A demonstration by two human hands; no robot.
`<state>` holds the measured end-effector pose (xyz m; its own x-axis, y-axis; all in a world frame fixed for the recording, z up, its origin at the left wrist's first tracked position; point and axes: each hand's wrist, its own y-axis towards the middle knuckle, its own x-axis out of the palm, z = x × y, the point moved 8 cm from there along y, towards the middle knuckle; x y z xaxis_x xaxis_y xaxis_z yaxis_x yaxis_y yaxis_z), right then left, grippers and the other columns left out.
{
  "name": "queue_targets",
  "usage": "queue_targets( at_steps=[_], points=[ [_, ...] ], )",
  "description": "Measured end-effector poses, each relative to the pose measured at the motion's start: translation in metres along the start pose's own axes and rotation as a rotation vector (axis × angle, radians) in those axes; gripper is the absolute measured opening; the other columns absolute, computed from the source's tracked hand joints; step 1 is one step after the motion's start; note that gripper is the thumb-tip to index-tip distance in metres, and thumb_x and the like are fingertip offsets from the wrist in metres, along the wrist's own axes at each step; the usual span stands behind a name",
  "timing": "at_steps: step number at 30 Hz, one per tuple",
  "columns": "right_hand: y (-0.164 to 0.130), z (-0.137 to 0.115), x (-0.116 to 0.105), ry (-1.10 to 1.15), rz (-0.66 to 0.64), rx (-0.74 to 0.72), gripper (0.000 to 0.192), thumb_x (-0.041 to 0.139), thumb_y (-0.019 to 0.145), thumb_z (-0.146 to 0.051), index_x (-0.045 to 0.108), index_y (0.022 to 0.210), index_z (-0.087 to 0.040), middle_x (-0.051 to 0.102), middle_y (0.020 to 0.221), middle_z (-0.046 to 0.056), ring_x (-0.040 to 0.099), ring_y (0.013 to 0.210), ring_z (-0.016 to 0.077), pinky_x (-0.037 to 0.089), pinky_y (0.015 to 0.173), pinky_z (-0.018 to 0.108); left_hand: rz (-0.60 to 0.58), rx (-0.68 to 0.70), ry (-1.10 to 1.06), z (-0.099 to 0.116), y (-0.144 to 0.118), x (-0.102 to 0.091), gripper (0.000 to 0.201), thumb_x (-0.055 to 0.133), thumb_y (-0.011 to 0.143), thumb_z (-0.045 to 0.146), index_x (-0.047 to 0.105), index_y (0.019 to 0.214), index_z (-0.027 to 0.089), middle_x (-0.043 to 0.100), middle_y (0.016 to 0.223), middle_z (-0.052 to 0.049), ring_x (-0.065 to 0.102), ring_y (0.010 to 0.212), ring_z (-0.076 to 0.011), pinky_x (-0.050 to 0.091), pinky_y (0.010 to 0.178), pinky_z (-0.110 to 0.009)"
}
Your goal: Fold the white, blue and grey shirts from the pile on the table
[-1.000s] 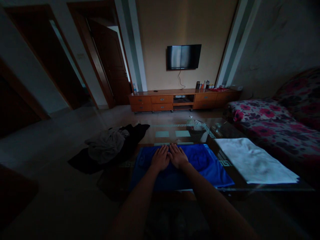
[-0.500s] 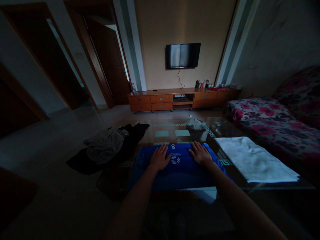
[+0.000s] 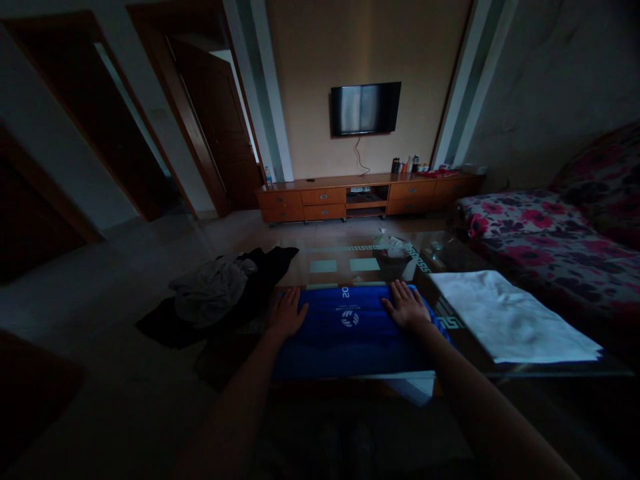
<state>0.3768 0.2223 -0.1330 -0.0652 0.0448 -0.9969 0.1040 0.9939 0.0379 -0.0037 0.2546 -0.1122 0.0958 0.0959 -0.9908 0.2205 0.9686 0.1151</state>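
Observation:
A blue garment (image 3: 350, 333) with a small white logo lies flat on the glass coffee table (image 3: 400, 257) in front of me. My left hand (image 3: 287, 312) rests palm down on the garment's left edge, fingers spread. My right hand (image 3: 407, 305) lies flat on its right edge, fingers apart too. Neither hand grips anything.
A folded white cloth (image 3: 505, 317) lies on the table to the right. A heap of dark and grey clothes (image 3: 225, 287) covers the table's left end. A floral sofa (image 3: 550, 240) stands at the right. A wooden TV cabinet (image 3: 365, 197) and wall TV (image 3: 366, 109) are ahead.
My hands started together at the garment's middle and slid apart, the left to its left edge and the right to its right edge. The white logo has come into view.

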Motion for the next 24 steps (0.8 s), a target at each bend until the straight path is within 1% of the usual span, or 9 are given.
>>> queue_targets(
  at_steps=[4, 8, 10, 12, 15, 17, 20, 22, 24],
  points=[
    [-0.001, 0.001, 0.001, 0.006, -0.014, 0.003, 0.083, 0.014, 0.099, -0.063, 0.018, 0.162, -0.010, 0.011, 0.169, 0.009, 0.006, 0.156, 0.0215, 0.003, 0.125, 0.042, -0.009, -0.050, 0.030, -0.028, -0.002, 0.004, 0.072, 0.024, 0.100, 0.059, 0.031, 0.157, 0.015, 0.025, 0.166, -0.014, 0.024, 0.153, -0.0280, 0.021, 0.122, -0.047],
    [-0.002, -0.002, -0.007, -0.010, 0.003, 0.023, 0.081, 0.016, 0.099, -0.060, 0.020, 0.161, -0.007, 0.012, 0.169, 0.011, 0.006, 0.156, 0.0229, 0.001, 0.125, 0.044, 0.070, -0.043, 0.042, -0.019, 0.000, -0.009, 0.067, 0.024, 0.101, 0.055, 0.036, 0.155, 0.017, 0.032, 0.164, -0.012, 0.023, 0.153, -0.0281, 0.017, 0.123, -0.049],
    [-0.002, -0.013, -0.018, -0.031, 0.050, 0.017, 0.080, 0.019, 0.100, -0.058, 0.023, 0.160, -0.005, 0.014, 0.168, 0.013, 0.006, 0.156, 0.0242, -0.003, 0.124, 0.046, 0.143, -0.007, 0.036, -0.002, 0.000, -0.022, 0.064, 0.023, 0.102, 0.051, 0.040, 0.153, 0.016, 0.035, 0.163, -0.013, 0.023, 0.153, -0.0277, 0.014, 0.125, -0.047],
    [-0.005, -0.036, -0.028, -0.022, 0.082, -0.025, 0.079, 0.019, 0.100, -0.056, 0.025, 0.159, -0.005, 0.015, 0.168, 0.014, 0.006, 0.156, 0.0245, -0.005, 0.124, 0.046, 0.171, 0.094, 0.006, 0.027, -0.003, -0.030, 0.063, 0.022, 0.103, 0.048, 0.041, 0.153, 0.014, 0.036, 0.162, -0.012, 0.024, 0.153, -0.0258, 0.013, 0.126, -0.044],
    [-0.017, -0.087, -0.030, 0.083, 0.033, -0.147, 0.077, 0.014, 0.102, -0.057, 0.024, 0.160, -0.009, 0.013, 0.169, 0.012, 0.009, 0.156, 0.0220, 0.002, 0.125, 0.041, 0.093, 0.282, -0.056, 0.080, -0.014, -0.026, 0.063, 0.022, 0.103, 0.050, 0.036, 0.156, 0.018, 0.034, 0.163, -0.007, 0.025, 0.153, -0.0223, 0.015, 0.126, -0.041],
    [-0.032, -0.119, -0.024, 0.148, -0.045, -0.228, 0.075, 0.014, 0.102, -0.058, 0.023, 0.161, -0.013, 0.011, 0.169, 0.009, 0.009, 0.156, 0.0220, 0.005, 0.125, 0.041, 0.013, 0.347, -0.086, 0.108, -0.025, -0.017, 0.065, 0.028, 0.102, 0.054, 0.034, 0.157, 0.021, 0.032, 0.165, -0.006, 0.024, 0.153, -0.0229, 0.016, 0.126, -0.043],
    [-0.051, -0.141, -0.016, 0.171, -0.116, -0.271, 0.069, 0.020, 0.102, -0.058, 0.021, 0.162, -0.024, 0.010, 0.170, 0.006, 0.004, 0.156, 0.0267, 0.000, 0.123, 0.051, -0.089, 0.352, -0.110, 0.124, -0.038, -0.006, 0.066, 0.036, 0.100, 0.055, 0.032, 0.158, 0.025, 0.028, 0.166, -0.006, 0.022, 0.154, -0.0256, 0.017, 0.125, -0.047],
    [-0.058, -0.135, -0.014, 0.160, -0.146, -0.233, 0.070, 0.025, 0.099, -0.065, 0.020, 0.162, -0.034, 0.007, 0.170, 0.004, 0.000, 0.156, 0.0340, -0.004, 0.119, 0.063, -0.120, 0.354, -0.129, 0.122, -0.045, -0.006, 0.068, 0.040, 0.098, 0.057, 0.030, 0.159, 0.028, 0.025, 0.167, -0.006, 0.020, 0.154, -0.0272, 0.018, 0.125, -0.049],
    [-0.061, -0.122, -0.014, 0.143, -0.177, -0.190, 0.075, 0.031, 0.093, -0.075, 0.018, 0.160, -0.043, 0.002, 0.171, 0.004, -0.004, 0.154, 0.0426, -0.006, 0.113, 0.073, -0.095, 0.385, -0.142, 0.117, -0.049, -0.012, 0.068, 0.042, 0.097, 0.062, 0.033, 0.157, 0.034, 0.024, 0.168, -0.004, 0.018, 0.154, -0.0289, 0.017, 0.124, -0.052]
  ],
)
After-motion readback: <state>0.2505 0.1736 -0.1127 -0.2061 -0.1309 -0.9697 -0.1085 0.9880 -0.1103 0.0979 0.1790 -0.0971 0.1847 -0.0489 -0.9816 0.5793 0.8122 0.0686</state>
